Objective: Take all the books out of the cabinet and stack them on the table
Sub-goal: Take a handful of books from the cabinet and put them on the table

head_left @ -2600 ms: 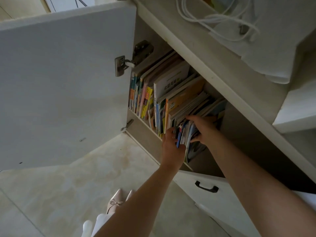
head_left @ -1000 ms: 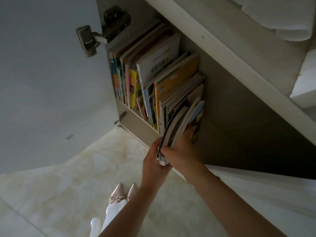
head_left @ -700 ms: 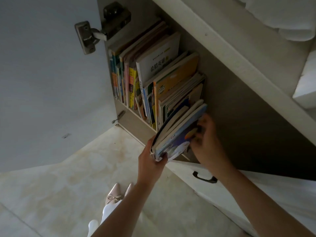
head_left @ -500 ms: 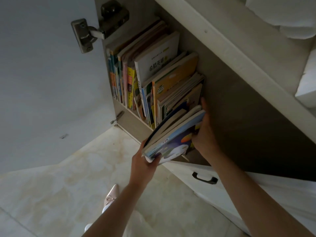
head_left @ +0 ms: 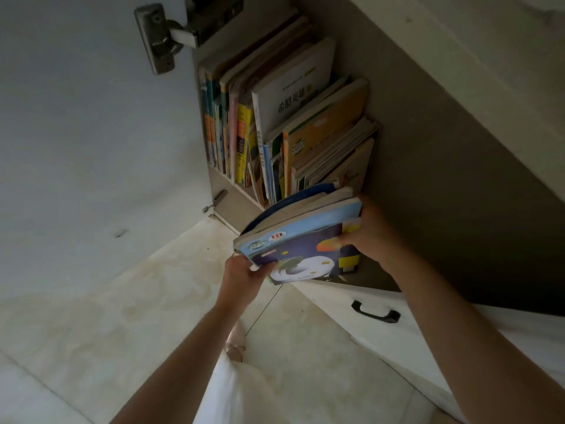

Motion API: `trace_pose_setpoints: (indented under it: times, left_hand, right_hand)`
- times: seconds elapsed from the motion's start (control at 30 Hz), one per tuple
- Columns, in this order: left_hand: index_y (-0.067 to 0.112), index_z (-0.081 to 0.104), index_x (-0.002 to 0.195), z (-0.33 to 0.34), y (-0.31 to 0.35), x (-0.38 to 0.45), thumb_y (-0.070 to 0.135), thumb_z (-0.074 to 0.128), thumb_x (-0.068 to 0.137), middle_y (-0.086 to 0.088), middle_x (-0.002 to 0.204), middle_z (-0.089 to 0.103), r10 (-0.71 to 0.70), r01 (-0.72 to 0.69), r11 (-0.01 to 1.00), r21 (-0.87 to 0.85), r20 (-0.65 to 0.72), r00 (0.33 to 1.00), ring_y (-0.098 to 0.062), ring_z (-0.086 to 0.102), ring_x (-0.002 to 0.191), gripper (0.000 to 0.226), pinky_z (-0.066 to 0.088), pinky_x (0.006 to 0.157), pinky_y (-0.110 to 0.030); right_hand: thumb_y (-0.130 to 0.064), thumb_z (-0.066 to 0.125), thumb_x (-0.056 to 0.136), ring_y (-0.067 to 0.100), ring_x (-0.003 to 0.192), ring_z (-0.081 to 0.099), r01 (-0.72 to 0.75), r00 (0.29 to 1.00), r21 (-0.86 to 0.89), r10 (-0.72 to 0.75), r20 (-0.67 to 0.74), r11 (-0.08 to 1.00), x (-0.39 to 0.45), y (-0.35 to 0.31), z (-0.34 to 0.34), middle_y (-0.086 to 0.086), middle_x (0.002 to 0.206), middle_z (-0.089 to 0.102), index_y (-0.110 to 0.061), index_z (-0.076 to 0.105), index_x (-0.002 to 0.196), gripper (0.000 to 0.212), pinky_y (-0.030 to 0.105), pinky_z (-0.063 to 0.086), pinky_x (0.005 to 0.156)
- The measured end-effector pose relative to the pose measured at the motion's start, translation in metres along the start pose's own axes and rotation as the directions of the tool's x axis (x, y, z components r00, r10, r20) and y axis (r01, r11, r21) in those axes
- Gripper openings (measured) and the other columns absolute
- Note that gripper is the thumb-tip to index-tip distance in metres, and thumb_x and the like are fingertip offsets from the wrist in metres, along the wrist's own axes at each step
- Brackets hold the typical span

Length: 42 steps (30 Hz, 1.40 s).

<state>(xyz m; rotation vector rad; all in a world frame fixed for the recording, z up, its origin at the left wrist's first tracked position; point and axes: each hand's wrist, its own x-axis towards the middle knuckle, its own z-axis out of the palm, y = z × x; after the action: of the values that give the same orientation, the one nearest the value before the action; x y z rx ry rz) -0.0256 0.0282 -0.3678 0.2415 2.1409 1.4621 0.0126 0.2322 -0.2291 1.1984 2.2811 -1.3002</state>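
1. The bundle of thin books is a small sheaf of soft-covered volumes held together; the cover that faces the camera is pale blue along its top strip and dark blue below, with a white rounded shape and small orange and yellow patches; a dark blue cover curves over the back of the sheaf.
2. The left hand grips the bundle at its lower near corner, fingers curled under it and thumb on the cover; the right hand holds the opposite end, thumb pressed on the front cover and fingers wrapped behind; both hands are clamped on the bundle, which lies tilted between them.
3. The bundle sits just in front of the cabinet opening, off the shelf, with its far edge near the row of books inside.
4. That row stands upright to slightly leaning on the shelf, spines and covers in yellow, orange, blue and white; a white-covered one with dark printed characters stands tallest.
5. The cabinet door is white and swung open at the left, with a metal hinge near its top.
6. Below the opening is a white drawer front with a black handle; the floor is pale, mottled tile; a light-coloured shoe shows on it between the forearms.
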Motion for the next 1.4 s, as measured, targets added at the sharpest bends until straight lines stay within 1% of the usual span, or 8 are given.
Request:
trace_pose_setpoints:
  times: [0.1, 0.2, 0.43, 0.53, 0.73, 0.97, 1.13, 1.4]
  left_hand:
    - [0.032, 0.069, 0.097, -0.002, 0.002, 0.004, 0.001, 0.081, 0.071, 0.004, 0.096, 0.07, -0.011, 0.014, 0.998, -0.061, 0.036, 0.999, -0.02, 0.07, 0.093, 0.042, 0.058, 0.079, -0.027]
    - [0.04, 0.063, 0.098, -0.008, 0.005, 0.004, 0.0, 0.081, 0.07, 0.0, 0.102, 0.072, -0.013, 0.021, 0.993, -0.117, 0.067, 0.998, -0.019, 0.07, 0.094, 0.052, 0.058, 0.081, -0.047]
    - [0.026, 0.05, 0.118, -0.069, 0.05, -0.046, -0.004, 0.08, 0.067, -0.001, 0.11, 0.069, -0.106, 0.097, 0.888, -0.449, 0.007, 0.994, -0.011, 0.07, 0.092, 0.067, 0.061, 0.072, -0.031]
    - [0.017, 0.048, 0.115, -0.101, 0.07, -0.082, -0.006, 0.076, 0.071, -0.004, 0.1, 0.075, -0.152, 0.109, 0.797, -0.593, -0.023, 0.988, -0.026, 0.071, 0.088, 0.057, 0.059, 0.076, -0.043]
    - [0.011, 0.047, 0.127, -0.158, 0.098, -0.163, -0.004, 0.06, 0.086, -0.01, 0.094, 0.075, -0.302, 0.079, 0.671, -0.737, -0.175, 0.937, -0.027, 0.071, 0.076, 0.046, 0.059, 0.065, -0.038]
    - [0.023, 0.044, 0.136, -0.22, 0.092, -0.262, 0.01, 0.063, 0.088, -0.011, 0.096, 0.075, -0.501, 0.098, 0.529, -0.843, -0.217, 0.838, -0.028, 0.071, 0.08, 0.053, 0.058, 0.072, -0.046]
    - [0.024, 0.043, 0.136, -0.262, 0.065, -0.339, 0.012, 0.063, 0.09, -0.007, 0.092, 0.076, -0.579, 0.024, 0.524, -0.851, -0.336, 0.743, -0.025, 0.072, 0.08, 0.051, 0.057, 0.078, -0.048]
    - [0.022, 0.056, 0.126, -0.33, 0.021, -0.488, 0.008, 0.068, 0.087, -0.009, 0.109, 0.073, -0.604, -0.052, 0.594, -0.803, -0.487, 0.631, -0.036, 0.07, 0.098, 0.044, 0.053, 0.087, -0.059]
  right_hand:
    - [0.007, 0.078, 0.07, 0.008, 0.103, 0.041, 0.059, 0.997, -0.011, -0.06, -0.052, 0.998, -0.006, 0.002, 0.002, 0.001, 0.114, 0.05, -0.008, 0.047, 0.132, 0.071, -0.008, 0.032, 0.055]
    - [0.008, 0.074, 0.075, 0.008, 0.102, 0.039, 0.099, 0.991, -0.027, -0.101, -0.087, 0.995, -0.011, 0.005, 0.001, 0.001, 0.113, 0.047, -0.008, 0.045, 0.134, 0.068, -0.007, 0.033, 0.058]
    - [0.011, 0.072, 0.072, 0.0, 0.096, 0.058, 0.231, 0.972, 0.135, -0.235, 0.012, 0.963, -0.06, -0.027, -0.001, -0.006, 0.109, 0.06, -0.02, 0.045, 0.125, 0.068, 0.013, 0.051, 0.082]
    - [0.007, 0.068, 0.08, 0.001, 0.106, 0.059, 0.297, 0.953, 0.161, -0.303, 0.016, 0.941, -0.088, -0.042, 0.007, -0.004, 0.118, 0.059, -0.021, 0.041, 0.132, 0.065, 0.024, 0.048, 0.096]
    - [-0.014, 0.063, 0.09, 0.005, 0.126, 0.049, 0.415, 0.904, 0.153, -0.425, 0.036, 0.897, -0.16, -0.078, 0.048, -0.004, 0.137, 0.053, -0.019, 0.033, 0.146, 0.063, 0.029, 0.038, 0.109]
    - [-0.002, 0.074, 0.078, -0.028, 0.123, 0.029, 0.57, 0.752, 0.099, -0.567, 0.336, 0.815, -0.234, -0.118, 0.094, -0.032, 0.136, 0.031, -0.016, 0.014, 0.151, 0.095, -0.001, 0.026, 0.098]
    - [-0.009, 0.072, 0.082, -0.004, 0.106, 0.06, 0.506, 0.747, 0.122, -0.505, 0.433, 0.854, -0.288, -0.127, 0.159, -0.013, 0.122, 0.058, -0.035, 0.028, 0.139, 0.076, 0.025, 0.05, 0.094]
    - [-0.013, 0.067, 0.084, 0.006, 0.107, 0.062, 0.554, 0.61, 0.111, -0.493, 0.621, 0.825, -0.402, -0.135, 0.279, -0.013, 0.118, 0.063, -0.033, 0.03, 0.141, 0.07, 0.036, 0.051, 0.095]
